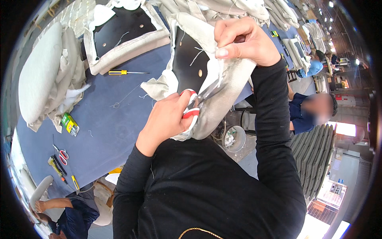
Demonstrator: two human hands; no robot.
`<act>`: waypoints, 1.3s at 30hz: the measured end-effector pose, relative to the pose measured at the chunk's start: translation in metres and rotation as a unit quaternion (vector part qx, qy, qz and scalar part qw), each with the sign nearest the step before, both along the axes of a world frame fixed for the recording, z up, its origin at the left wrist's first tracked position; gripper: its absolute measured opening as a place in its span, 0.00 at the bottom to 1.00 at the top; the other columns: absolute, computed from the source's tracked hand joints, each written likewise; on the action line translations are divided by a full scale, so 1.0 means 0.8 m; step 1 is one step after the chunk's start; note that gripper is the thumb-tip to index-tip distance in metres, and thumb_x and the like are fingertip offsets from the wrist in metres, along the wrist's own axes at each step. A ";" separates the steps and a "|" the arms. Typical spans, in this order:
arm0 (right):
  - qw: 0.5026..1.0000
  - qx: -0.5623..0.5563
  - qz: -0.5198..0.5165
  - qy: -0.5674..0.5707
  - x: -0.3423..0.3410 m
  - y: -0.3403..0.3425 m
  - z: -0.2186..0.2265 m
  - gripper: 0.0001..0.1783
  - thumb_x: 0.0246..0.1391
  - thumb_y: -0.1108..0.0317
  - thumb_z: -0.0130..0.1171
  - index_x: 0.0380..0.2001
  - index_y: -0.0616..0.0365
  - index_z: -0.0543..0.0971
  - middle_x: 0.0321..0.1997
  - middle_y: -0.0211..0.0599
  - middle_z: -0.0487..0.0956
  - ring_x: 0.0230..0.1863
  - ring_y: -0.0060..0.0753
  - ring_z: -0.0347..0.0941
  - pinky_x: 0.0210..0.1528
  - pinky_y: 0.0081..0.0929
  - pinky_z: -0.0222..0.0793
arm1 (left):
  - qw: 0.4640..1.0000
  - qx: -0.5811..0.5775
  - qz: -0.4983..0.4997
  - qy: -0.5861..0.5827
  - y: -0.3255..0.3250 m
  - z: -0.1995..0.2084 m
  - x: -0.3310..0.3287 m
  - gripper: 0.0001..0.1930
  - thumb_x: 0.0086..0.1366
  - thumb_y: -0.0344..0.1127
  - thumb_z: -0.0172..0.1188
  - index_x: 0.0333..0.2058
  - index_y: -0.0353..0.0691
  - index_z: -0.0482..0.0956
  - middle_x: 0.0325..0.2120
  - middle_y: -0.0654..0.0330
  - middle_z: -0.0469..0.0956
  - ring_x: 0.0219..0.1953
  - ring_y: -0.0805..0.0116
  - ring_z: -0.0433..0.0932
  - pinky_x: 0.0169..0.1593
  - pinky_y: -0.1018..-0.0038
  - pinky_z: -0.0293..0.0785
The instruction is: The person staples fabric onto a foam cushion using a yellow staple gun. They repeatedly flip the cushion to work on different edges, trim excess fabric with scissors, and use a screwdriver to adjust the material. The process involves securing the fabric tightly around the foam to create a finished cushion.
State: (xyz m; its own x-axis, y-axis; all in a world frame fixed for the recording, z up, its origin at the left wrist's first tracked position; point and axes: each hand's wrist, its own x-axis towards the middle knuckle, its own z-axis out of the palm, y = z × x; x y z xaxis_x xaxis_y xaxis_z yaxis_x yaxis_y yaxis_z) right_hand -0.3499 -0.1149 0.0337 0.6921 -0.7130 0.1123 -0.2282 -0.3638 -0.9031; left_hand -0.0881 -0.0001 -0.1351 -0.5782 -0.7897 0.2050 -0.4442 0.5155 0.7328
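Note:
My left hand (165, 121) grips a pair of scissors (191, 113) by its red and white handles. The blades point up and right, along the inner fabric edge of an upholstered seat cushion (225, 93). This cushion has a beige cover, a black base board (188, 65) with a round hole, and loose threads. At its upper right edge, my right hand (250, 42) pinches the cover's white edge between thumb and fingers. Whether a thread is also in that pinch, I cannot tell. The scissors' tips lie close against the fabric below the right hand.
On the blue table (111, 135) are another cushion (131, 55), a yellow screwdriver (119, 72), a green box (70, 124), red-handled scissors (63, 155) and stacked covers (43, 75). A bucket (234, 138) stands right of me. Co-workers (314, 109) are at right and lower left.

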 end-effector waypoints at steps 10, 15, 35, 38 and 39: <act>0.996 -0.027 0.076 -0.033 -0.011 -0.003 -0.003 0.05 0.57 0.74 0.83 0.36 0.61 0.94 0.35 0.32 0.84 0.40 0.26 0.79 0.45 0.27 0.72 | 0.998 -0.013 0.055 -0.023 0.005 0.007 -0.014 0.25 0.66 0.37 0.73 0.58 0.35 0.76 0.32 0.45 0.82 0.38 0.39 0.84 0.42 0.48 0.80; 0.999 0.003 0.043 -0.018 -0.016 0.005 -0.002 0.06 0.56 0.74 0.84 0.35 0.62 0.94 0.34 0.33 0.86 0.39 0.27 0.80 0.45 0.27 0.72 | 0.998 -0.031 0.048 -0.025 0.001 0.013 -0.025 0.24 0.67 0.37 0.71 0.57 0.36 0.76 0.32 0.47 0.83 0.38 0.40 0.84 0.42 0.47 0.80; 0.998 0.053 0.013 0.020 -0.003 0.003 0.005 0.08 0.57 0.70 0.85 0.33 0.62 0.93 0.32 0.32 0.86 0.36 0.24 0.80 0.41 0.27 0.71 | 0.997 -0.053 -0.040 0.046 -0.043 0.006 -0.036 0.21 0.69 0.32 0.66 0.59 0.36 0.76 0.33 0.42 0.83 0.38 0.35 0.84 0.41 0.45 0.77; 0.998 0.059 0.009 0.018 0.001 0.004 0.005 0.09 0.57 0.70 0.85 0.32 0.62 0.93 0.32 0.31 0.86 0.36 0.23 0.80 0.41 0.26 0.71 | 0.997 -0.057 -0.031 0.047 -0.046 0.007 -0.036 0.20 0.69 0.33 0.67 0.56 0.35 0.76 0.32 0.42 0.83 0.37 0.34 0.84 0.41 0.45 0.77; 0.998 0.053 0.010 0.015 0.002 0.004 0.005 0.09 0.57 0.69 0.85 0.32 0.62 0.93 0.32 0.31 0.86 0.36 0.23 0.80 0.41 0.26 0.71 | 0.997 -0.052 -0.032 0.045 -0.046 0.008 -0.036 0.20 0.69 0.33 0.67 0.56 0.34 0.76 0.31 0.42 0.83 0.37 0.34 0.84 0.41 0.45 0.77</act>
